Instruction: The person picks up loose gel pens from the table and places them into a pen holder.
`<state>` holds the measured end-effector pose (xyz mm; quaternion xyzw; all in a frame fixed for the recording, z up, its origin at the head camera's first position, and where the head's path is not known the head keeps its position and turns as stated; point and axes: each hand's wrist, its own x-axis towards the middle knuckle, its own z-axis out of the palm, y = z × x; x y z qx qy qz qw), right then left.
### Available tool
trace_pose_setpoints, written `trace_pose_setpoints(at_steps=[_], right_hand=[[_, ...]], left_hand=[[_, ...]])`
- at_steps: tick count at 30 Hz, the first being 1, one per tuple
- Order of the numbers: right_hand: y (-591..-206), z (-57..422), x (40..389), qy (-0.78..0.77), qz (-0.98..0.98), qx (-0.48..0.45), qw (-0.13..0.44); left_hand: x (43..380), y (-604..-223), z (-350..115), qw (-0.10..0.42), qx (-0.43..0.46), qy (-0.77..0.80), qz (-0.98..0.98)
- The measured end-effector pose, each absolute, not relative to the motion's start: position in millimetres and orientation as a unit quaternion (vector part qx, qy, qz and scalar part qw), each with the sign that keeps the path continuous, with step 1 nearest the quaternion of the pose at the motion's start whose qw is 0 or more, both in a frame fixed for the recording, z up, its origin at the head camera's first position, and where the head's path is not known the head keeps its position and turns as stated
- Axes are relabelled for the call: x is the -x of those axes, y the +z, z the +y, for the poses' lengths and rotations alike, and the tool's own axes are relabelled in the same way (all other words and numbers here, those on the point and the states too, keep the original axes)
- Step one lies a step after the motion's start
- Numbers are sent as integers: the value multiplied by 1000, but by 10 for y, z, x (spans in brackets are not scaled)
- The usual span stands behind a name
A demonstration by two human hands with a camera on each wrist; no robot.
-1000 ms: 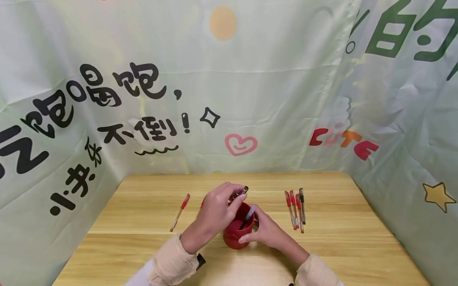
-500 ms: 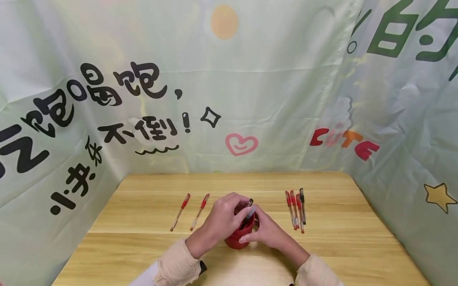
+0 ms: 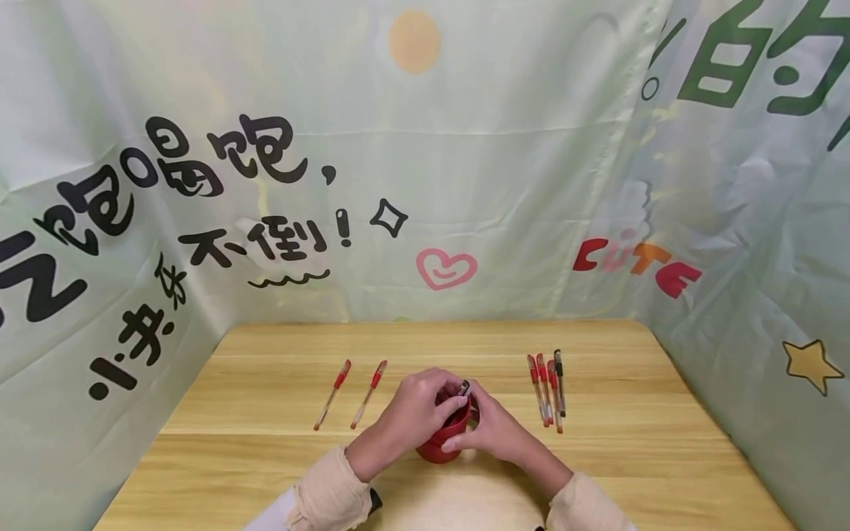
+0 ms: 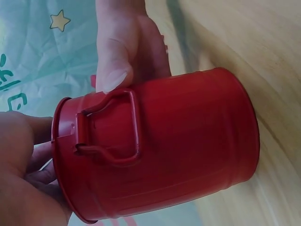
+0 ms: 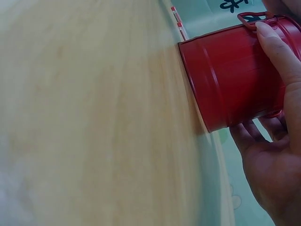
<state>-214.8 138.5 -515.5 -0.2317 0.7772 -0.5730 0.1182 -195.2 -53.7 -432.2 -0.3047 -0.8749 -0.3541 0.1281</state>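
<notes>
A small red metal bucket [image 3: 441, 447] with wire side handles stands on the wooden table. My right hand [image 3: 494, 428] grips its side, the thumb [image 5: 273, 44] lying along the wall by a handle. Over the mouth, my left hand [image 3: 417, 409] pinches a black gel pen [image 3: 464, 387], whose top end shows between the fingers; its lower part is hidden in the bucket. In the left wrist view the left hand [image 4: 28, 174] is right at the bucket's rim [image 4: 63, 160]. The bucket's inside is mostly covered by the hands.
To the left lie two separate red gel pens [image 3: 332, 394] [image 3: 368, 394]. On the right, several red pens [image 3: 545, 389] lie side by side with a black pen [image 3: 560, 382]. Printed cloth [image 3: 518, 184] hangs behind and beside the table [image 3: 631, 457].
My left hand has moved right and down, lowering the black pen into the bucket and uncovering the second red pen on the left. My right hand stays on the bucket.
</notes>
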Motion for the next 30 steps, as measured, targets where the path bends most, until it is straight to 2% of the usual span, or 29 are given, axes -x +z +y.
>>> trace_pose_setpoints(at_steps=[6, 30], right_hand=[[-5146, 1376, 2151, -575, 775, 230, 126], [-5154, 1393, 2160, -582, 768, 238, 125]], left_hand=[[1954, -4354, -529, 111, 298, -342, -884], [1983, -4336, -500, 105, 309, -299, -897]])
